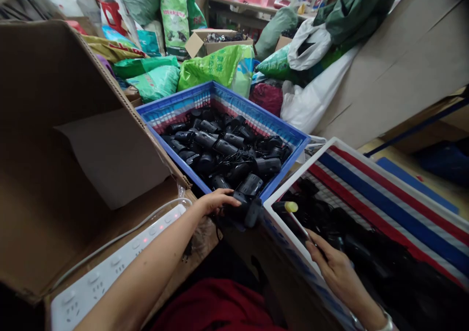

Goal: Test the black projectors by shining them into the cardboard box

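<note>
My left hand [220,201] is closed over a black cylindrical device [240,206] at the near corner of a blue crate [289,174]. A stubby black part sticks out from its right side; its exact kind is not clear. My right hand [335,267] grips the thin handle of a small mallet [292,207] with a yellow face on its head. The mallet's head is above the near-left rim of a white crate [328,147]. Many similar black devices [225,147] with cords lie piled in the blue crate.
Dark parts [366,253] fill the white crate, lined with striped cloth. On my left are an open cardboard box [44,165] and a white power strip [120,262] with lit red lights. Stuffed green sacks [216,69] and another carton [227,47] stand behind the blue crate.
</note>
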{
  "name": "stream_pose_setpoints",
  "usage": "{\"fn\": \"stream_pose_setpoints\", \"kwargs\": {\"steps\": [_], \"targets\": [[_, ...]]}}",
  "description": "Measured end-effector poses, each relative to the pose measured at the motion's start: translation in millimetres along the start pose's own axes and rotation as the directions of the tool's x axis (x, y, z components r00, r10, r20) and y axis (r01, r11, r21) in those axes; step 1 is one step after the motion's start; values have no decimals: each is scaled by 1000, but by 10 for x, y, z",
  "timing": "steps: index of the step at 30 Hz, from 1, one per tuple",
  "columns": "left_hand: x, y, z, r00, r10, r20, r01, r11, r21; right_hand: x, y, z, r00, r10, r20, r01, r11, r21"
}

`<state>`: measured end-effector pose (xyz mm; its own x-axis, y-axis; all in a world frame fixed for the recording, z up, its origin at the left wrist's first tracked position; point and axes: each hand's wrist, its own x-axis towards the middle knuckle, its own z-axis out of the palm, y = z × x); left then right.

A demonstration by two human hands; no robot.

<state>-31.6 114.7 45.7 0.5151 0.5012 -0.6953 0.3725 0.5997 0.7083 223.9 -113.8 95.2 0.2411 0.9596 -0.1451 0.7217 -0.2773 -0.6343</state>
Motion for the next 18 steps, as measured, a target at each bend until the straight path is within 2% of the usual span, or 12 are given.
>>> {"fn": "stream_pose_setpoints", "kwargs": {"steps": [3, 7, 10, 13, 15, 18], "targets": [[81, 44, -82, 1000, -21, 19, 21, 999, 28, -45, -36, 100, 997, -48, 61, 49, 999, -2], [171, 94, -142, 999, -38, 23, 37, 998, 55, -80, -58, 262, 994, -103, 18, 104, 995, -6], [196, 123, -159, 999, -38, 20, 37, 997, 71, -59, -78, 335, 989, -136, 52, 139, 989, -46], [191, 149, -172, 999, -31, 27, 29, 996, 88, 5, -145, 296, 982, -155, 108, 163, 984, -72], [181, 160, -182, 999, -29, 34, 25, 995, 98, 31, -222, 203, 983, -159, 97, 165, 985, -54], [167, 167, -190, 999, -27, 23, 25, 993, 111, 0, -322, 43, 989, -128, -68, 129, 992, 10]]}}
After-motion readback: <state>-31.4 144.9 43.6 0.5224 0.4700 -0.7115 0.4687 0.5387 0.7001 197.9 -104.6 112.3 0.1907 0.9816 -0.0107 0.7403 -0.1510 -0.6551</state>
